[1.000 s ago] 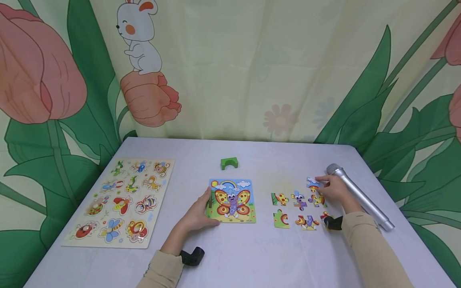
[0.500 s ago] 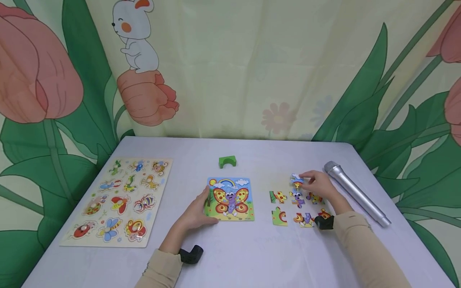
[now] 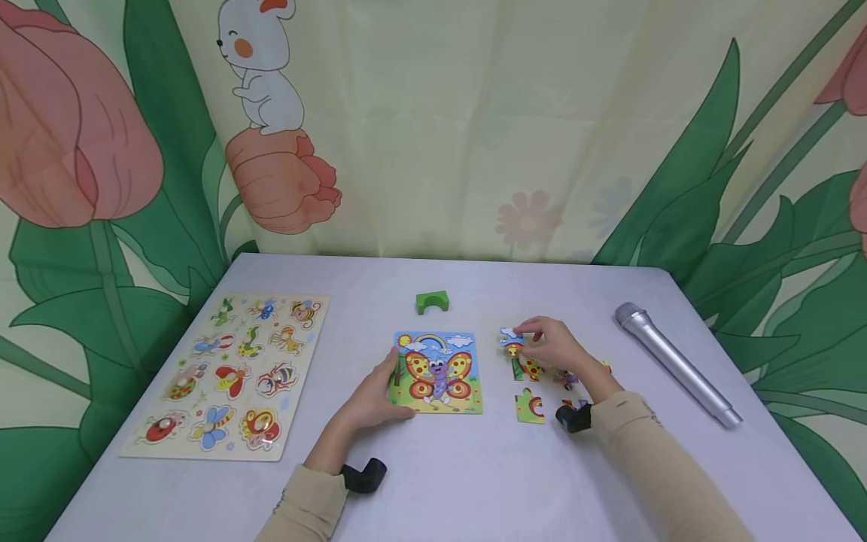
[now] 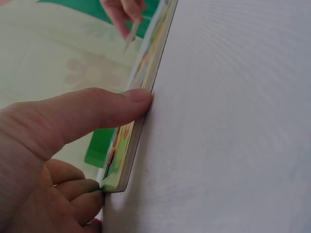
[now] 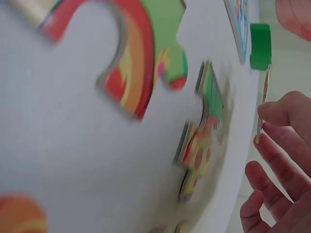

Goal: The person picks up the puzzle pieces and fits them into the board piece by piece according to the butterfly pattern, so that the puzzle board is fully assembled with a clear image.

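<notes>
A small square jigsaw puzzle with a butterfly picture (image 3: 439,374) lies flat at the middle of the table. My left hand (image 3: 369,399) holds its near left corner, the thumb against the front edge (image 4: 141,124) and the fingers at the left side. To its right, my right hand (image 3: 565,357) pinches a blue-topped puzzle piece (image 3: 511,340) between thumb and fingers. In the right wrist view this held piece (image 5: 265,92) shows edge-on, raised above the table. Below it lie a spotted piece (image 3: 530,369) and a green piece with a red curve (image 3: 529,407). Other pieces are partly hidden behind the right hand.
A large peg board with insect pictures (image 3: 226,380) lies at the left. Behind the butterfly puzzle stands a green arch block (image 3: 432,302). A silver microphone (image 3: 677,365) rests at the right. A printed curtain (image 3: 433,135) hangs beyond the table's back edge.
My right hand has lifted the blue-topped piece from the back right of the loose pieces and carried it left, towards the butterfly puzzle. The left hand keeps its place.
</notes>
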### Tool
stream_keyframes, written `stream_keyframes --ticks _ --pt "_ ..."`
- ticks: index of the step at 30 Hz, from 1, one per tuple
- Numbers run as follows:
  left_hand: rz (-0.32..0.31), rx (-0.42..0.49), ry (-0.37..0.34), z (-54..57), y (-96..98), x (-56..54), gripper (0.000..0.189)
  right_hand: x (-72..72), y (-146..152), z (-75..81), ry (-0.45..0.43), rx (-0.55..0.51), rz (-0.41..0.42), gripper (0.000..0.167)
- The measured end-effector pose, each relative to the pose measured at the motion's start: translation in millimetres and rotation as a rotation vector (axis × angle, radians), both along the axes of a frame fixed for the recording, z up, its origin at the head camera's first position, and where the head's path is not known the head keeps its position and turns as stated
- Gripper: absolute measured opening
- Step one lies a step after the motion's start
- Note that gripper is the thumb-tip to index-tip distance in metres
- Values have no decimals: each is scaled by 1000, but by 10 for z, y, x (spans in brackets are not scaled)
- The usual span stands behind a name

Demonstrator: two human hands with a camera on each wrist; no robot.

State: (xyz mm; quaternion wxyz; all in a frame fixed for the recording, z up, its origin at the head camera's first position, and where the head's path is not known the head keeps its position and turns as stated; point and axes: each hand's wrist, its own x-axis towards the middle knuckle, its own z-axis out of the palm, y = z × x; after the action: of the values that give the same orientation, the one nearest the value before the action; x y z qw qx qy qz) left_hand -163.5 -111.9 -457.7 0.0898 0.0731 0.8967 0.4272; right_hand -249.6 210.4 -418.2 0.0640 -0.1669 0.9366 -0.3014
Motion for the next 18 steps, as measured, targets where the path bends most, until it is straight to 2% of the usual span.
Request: stream_keyframes --ticks 8,18 --pt "3 8 6 5 5 3 107 -14 -355 -19 -8 -5 40 33" --pt "1 6 4 -6 4 -1 107 -63 -644 -134 -1 -5 92 33"
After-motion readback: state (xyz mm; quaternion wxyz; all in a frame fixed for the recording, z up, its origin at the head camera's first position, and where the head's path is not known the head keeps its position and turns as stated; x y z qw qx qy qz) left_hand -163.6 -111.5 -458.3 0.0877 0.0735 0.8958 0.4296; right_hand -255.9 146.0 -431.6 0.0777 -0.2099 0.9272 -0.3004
